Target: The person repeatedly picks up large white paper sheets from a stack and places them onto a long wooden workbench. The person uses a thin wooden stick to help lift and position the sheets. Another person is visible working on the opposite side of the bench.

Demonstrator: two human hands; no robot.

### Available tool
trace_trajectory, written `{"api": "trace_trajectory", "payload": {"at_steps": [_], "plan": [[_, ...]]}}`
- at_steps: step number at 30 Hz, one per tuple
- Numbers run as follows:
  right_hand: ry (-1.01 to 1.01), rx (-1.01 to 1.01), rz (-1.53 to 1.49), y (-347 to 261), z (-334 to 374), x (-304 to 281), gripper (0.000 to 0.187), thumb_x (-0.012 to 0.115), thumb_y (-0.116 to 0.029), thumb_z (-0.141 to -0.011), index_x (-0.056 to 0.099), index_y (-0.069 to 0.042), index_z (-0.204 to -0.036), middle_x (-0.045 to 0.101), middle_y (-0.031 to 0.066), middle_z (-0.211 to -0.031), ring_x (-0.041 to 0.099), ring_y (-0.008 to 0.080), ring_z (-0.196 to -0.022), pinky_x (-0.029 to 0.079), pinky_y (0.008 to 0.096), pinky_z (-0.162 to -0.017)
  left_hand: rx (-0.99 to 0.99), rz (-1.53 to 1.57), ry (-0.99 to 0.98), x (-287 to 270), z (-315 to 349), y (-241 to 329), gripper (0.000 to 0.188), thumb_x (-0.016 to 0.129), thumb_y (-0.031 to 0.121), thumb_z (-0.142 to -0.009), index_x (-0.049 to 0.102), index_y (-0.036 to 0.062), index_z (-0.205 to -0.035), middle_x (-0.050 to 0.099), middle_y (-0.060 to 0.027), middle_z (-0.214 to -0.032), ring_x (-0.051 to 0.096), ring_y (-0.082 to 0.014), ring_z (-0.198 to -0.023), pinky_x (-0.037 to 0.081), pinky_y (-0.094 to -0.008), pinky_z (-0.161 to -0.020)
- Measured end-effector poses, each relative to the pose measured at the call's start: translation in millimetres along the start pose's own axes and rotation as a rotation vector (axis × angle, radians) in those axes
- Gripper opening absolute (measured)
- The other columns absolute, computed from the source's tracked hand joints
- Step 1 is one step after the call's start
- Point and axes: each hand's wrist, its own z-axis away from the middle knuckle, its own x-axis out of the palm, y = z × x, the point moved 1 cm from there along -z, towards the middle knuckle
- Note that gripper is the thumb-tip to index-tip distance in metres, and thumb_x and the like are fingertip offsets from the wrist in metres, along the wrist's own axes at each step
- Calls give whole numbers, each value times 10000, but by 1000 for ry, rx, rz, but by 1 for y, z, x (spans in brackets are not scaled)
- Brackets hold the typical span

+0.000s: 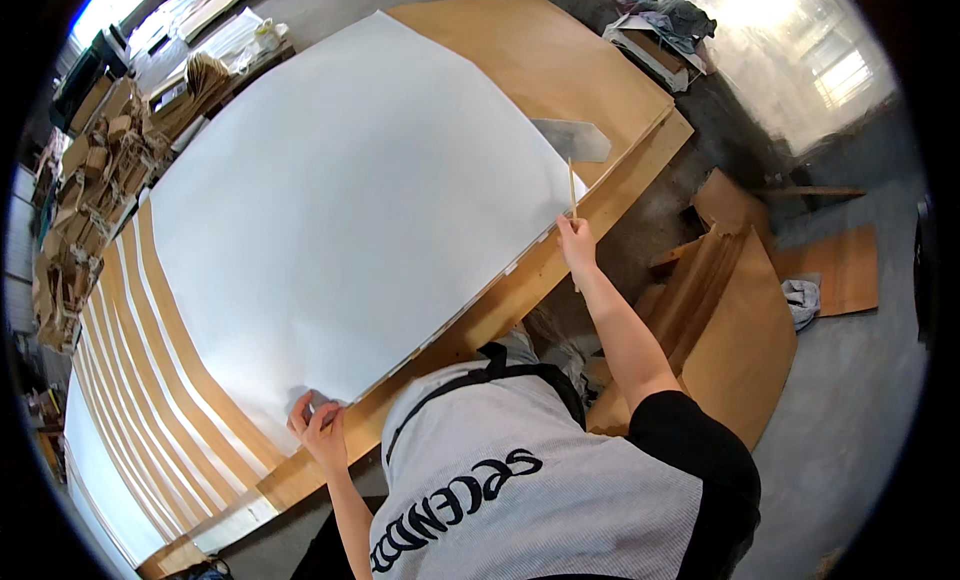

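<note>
A large white sheet spreads over a long table, its near edge running diagonally beside my body. My left hand is at the sheet's near left corner, fingertips touching its surface, with thumb and fingers apart. Farther right, my right hand is closed around a thin wooden stick at the sheet's right corner. The stick's upper end points away from me. Just beyond that corner, a grey translucent flat piece lies partly against the sheet on brown board.
Brown board covers the table's far end, with a wooden edge along the near side. Brown and white strips fan out at left. Cardboard scraps pile behind; large cardboard pieces stand on the floor at right.
</note>
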Motion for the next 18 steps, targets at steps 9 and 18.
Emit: {"api": "trace_trajectory", "payload": {"at_steps": [9, 18], "plan": [[-312, -26, 873, -17, 1, -77, 363, 363, -309, -863, 554, -13, -774, 589, 160, -822, 559, 323, -812, 426, 407, -713, -69, 58, -21, -3, 1, 5, 179, 697, -9, -570, 607, 100, -680, 473, -49, -1094, 389, -252, -1005, 368, -345, -800], [-567, 29, 1182, -32, -70, -132, 270, 422, -181, -811, 566, 0, -951, 591, 169, -948, 561, 324, -895, 448, 391, -764, -97, -88, -23, 10, -3, 41, 110, 658, -16, -617, 587, 44, -676, 439, -86, -1153, 435, -246, -1021, 437, -315, -721]]}}
